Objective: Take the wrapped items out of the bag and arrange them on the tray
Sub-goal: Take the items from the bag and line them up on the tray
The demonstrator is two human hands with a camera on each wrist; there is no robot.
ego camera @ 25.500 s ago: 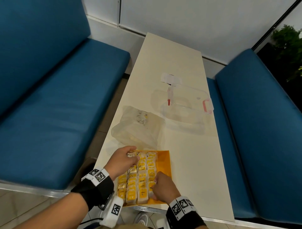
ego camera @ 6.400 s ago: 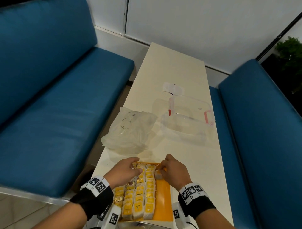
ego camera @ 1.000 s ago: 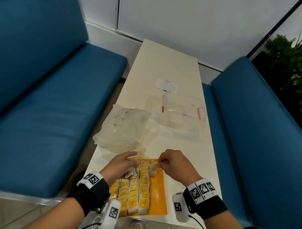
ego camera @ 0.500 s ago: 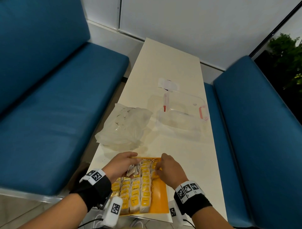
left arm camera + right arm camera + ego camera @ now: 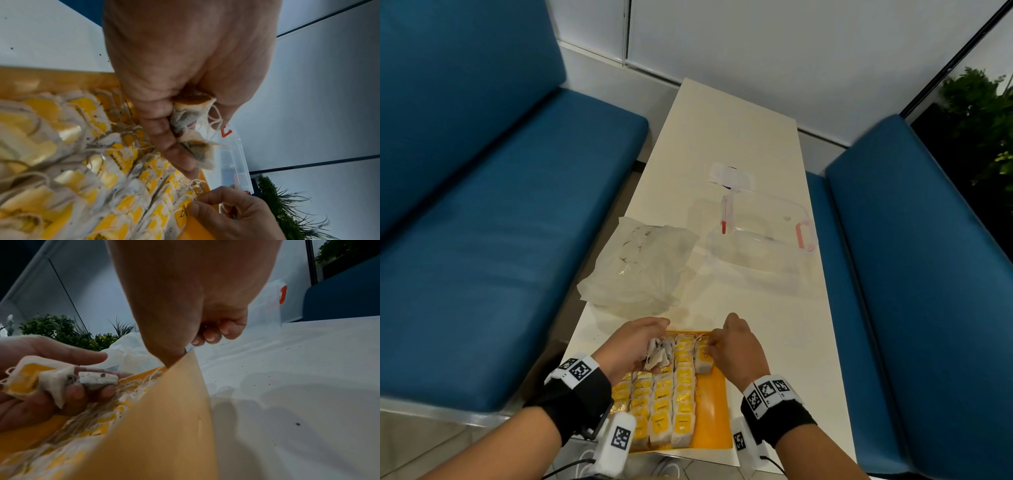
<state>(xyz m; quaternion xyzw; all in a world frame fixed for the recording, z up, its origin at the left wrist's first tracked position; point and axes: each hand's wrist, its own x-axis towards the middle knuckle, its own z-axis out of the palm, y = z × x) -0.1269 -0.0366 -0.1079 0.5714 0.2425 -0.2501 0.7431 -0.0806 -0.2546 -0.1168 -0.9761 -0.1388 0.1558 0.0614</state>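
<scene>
An orange tray at the table's near edge holds rows of tea bags with yellow tags. My left hand hovers over the tray's far left corner and grips a small bunch of tea bags, which also shows in the left wrist view. My right hand pinches one tea bag at the far end of the rightmost row. In the right wrist view its thumb lies against the tray rim. The crumpled clear plastic bag lies just beyond the tray.
A clear plastic container with red latches stands to the right of the bag, and a white label lies behind it. Blue benches flank the narrow cream table. Dark crumbs dot the tabletop by the tray.
My right hand has slid a little nearer along the rightmost row and settled on its far tea bag. My left hand keeps its bunch. Over the longer span the bag has flattened.
</scene>
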